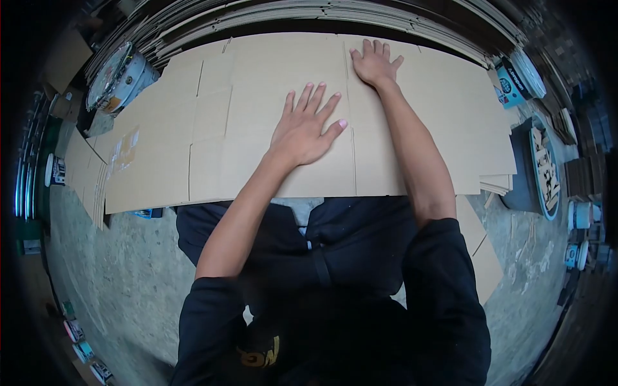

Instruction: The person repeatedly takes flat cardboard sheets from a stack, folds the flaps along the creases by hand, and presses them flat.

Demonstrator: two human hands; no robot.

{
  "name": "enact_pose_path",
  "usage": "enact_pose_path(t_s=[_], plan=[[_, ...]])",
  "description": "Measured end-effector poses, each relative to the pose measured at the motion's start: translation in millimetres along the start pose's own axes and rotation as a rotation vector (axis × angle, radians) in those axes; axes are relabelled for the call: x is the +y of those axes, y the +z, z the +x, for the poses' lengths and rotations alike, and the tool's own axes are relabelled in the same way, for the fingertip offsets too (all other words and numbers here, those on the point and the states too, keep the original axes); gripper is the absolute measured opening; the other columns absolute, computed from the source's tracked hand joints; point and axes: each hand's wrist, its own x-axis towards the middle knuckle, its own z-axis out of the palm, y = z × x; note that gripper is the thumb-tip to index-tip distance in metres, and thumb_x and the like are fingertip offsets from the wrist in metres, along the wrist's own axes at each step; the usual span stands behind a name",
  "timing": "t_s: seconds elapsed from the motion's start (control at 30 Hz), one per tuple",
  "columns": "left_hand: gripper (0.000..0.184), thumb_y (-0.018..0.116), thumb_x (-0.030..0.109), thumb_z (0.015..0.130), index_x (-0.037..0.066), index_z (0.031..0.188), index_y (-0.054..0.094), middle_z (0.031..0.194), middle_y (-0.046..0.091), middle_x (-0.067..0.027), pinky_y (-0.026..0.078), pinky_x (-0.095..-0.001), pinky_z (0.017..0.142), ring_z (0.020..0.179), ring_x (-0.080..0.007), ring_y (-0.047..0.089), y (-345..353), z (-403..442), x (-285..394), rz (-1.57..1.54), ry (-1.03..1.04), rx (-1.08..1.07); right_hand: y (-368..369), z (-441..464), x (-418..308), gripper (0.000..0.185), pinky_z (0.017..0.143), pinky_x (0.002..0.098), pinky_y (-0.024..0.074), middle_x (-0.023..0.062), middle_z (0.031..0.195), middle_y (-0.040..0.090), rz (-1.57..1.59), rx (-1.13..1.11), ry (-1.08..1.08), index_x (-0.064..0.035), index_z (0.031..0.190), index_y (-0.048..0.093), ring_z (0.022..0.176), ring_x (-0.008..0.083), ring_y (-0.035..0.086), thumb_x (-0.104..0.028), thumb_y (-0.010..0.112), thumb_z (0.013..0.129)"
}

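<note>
A large flat sheet of brown cardboard [270, 61] lies across in front of my lap, with crease lines and cut slots running through it. Near its middle, my left hand [304, 128] rests palm down, fingers spread on the surface. My right hand [374, 63] lies flat near the sheet's far edge, fingers also spread. Neither hand holds anything. A patch of clear tape or a label [125, 149] shows on the left part of the cardboard. More sheet layers [497, 183] stick out beneath its right corner.
Stacked cardboard sheets [296, 14] line the far side. A lidded blue pail [134, 80] stands at left, and a blue-and-white pail [515, 82] at right. A tub [524, 174] with cardboard scraps stands on the grey floor [122, 276]. Several small cans lie around the edges.
</note>
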Motion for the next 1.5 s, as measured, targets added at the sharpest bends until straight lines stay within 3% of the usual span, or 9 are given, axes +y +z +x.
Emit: enact_pose_path(t_s=[0.17, 0.43, 0.53, 0.63, 0.93, 1.03, 1.13, 1.37, 1.5], plan=[[0.071, 0.037, 0.06, 0.107, 0.021, 0.166, 0.037, 0.175, 0.025, -0.0146, 0.007, -0.0527, 0.133, 0.163, -0.0327, 0.016, 4, -1, -2, 0.0, 0.021, 0.026, 8, 7, 1, 0.065, 0.124, 0.0728, 0.0093, 0.0151, 0.169, 0.035, -0.004, 0.11, 0.008, -0.0188, 0.159, 0.048, 0.16, 0.0307, 0.025, -0.053, 0.044, 0.103], [0.071, 0.039, 0.061, 0.107, 0.022, 0.166, 0.037, 0.175, 0.025, -0.0137, 0.009, -0.0514, 0.133, 0.163, -0.0314, 0.017, 7, 0, -2, 0.022, 0.018, 0.053, 15, 15, 6, 0.065, 0.125, 0.0719, 0.0089, 0.0139, 0.169, 0.034, 0.013, 0.129, 0.013, -0.0191, 0.16, 0.046, 0.16, 0.0305, 0.024, -0.051, 0.043, 0.103], [0.071, 0.038, 0.061, 0.107, 0.023, 0.166, 0.036, 0.175, 0.024, -0.0131, 0.009, -0.0511, 0.133, 0.163, -0.0307, 0.017, 6, 1, -1, 0.033, 0.007, 0.037, 5, -3, -5, 0.053, 0.122, 0.0611, 0.03, 0.018, 0.149, 0.056, 0.003, 0.27, 0.001, -0.0069, 0.144, 0.059, 0.143, 0.0345, 0.047, -0.038, 0.049, 0.103], [0.072, 0.035, 0.061, 0.107, 0.019, 0.165, 0.038, 0.173, 0.028, -0.0155, 0.007, -0.0538, 0.132, 0.163, -0.0319, 0.018, 10, 1, -3, 0.001, 0.022, 0.063, -1, -2, -6, 0.058, 0.125, 0.0721, 0.0117, 0.0172, 0.161, 0.043, 0.076, 0.131, 0.018, -0.0111, 0.151, 0.053, 0.155, 0.0316, 0.031, -0.043, 0.046, 0.103], [0.071, 0.038, 0.061, 0.106, 0.022, 0.165, 0.038, 0.174, 0.027, -0.0141, 0.009, -0.0515, 0.133, 0.162, -0.0316, 0.019, 10, 2, 0, 0.031, -0.009, 0.068, 15, 2, -1, 0.059, 0.125, 0.0665, 0.0188, 0.0173, 0.159, 0.047, 0.034, 0.228, 0.009, -0.0104, 0.147, 0.057, 0.151, 0.0303, 0.037, -0.049, 0.048, 0.103], [0.071, 0.038, 0.061, 0.106, 0.021, 0.165, 0.038, 0.174, 0.027, -0.0143, 0.009, -0.0516, 0.133, 0.162, -0.0317, 0.019, 9, 2, -1, 0.028, -0.003, 0.067, 25, 16, 8, 0.066, 0.126, 0.0713, 0.0081, 0.0142, 0.169, 0.034, -0.016, 0.167, 0.007, -0.0187, 0.161, 0.044, 0.16, 0.0306, 0.023, -0.052, 0.042, 0.103], [0.072, 0.038, 0.062, 0.106, 0.022, 0.165, 0.038, 0.174, 0.027, -0.0139, 0.009, -0.0514, 0.133, 0.162, -0.0314, 0.019, 8, 1, 0, 0.026, -0.003, 0.054, 20, 9, 3, 0.067, 0.126, 0.0713, 0.0075, 0.0143, 0.169, 0.032, -0.004, 0.125, 0.014, -0.0183, 0.161, 0.044, 0.16, 0.0303, 0.023, -0.053, 0.041, 0.103], [0.071, 0.04, 0.062, 0.106, 0.023, 0.165, 0.038, 0.174, 0.026, -0.0128, 0.009, -0.0506, 0.133, 0.163, -0.0305, 0.017, 3, 0, -1, 0.005, 0.008, 0.046, -6, 7, 21, 0.082, 0.13, 0.0599, -0.0017, 0.0173, 0.178, 0.011, 0.076, -0.153, -0.141, -0.0156, 0.169, 0.026, 0.165, 0.0318, 0.003, -0.063, 0.039, 0.104], [0.071, 0.041, 0.062, 0.106, 0.023, 0.165, 0.039, 0.175, 0.026, -0.0121, 0.008, -0.0503, 0.133, 0.163, -0.0302, 0.017, 4, 1, -3, -0.015, 0.014, 0.054, -45, -73, 42, 0.081, 0.13, 0.0584, 0.0027, 0.0204, 0.175, 0.019, 0.166, -0.32, -0.333, -0.0127, 0.165, 0.038, 0.164, 0.034, 0.012, -0.067, 0.042, 0.104]])
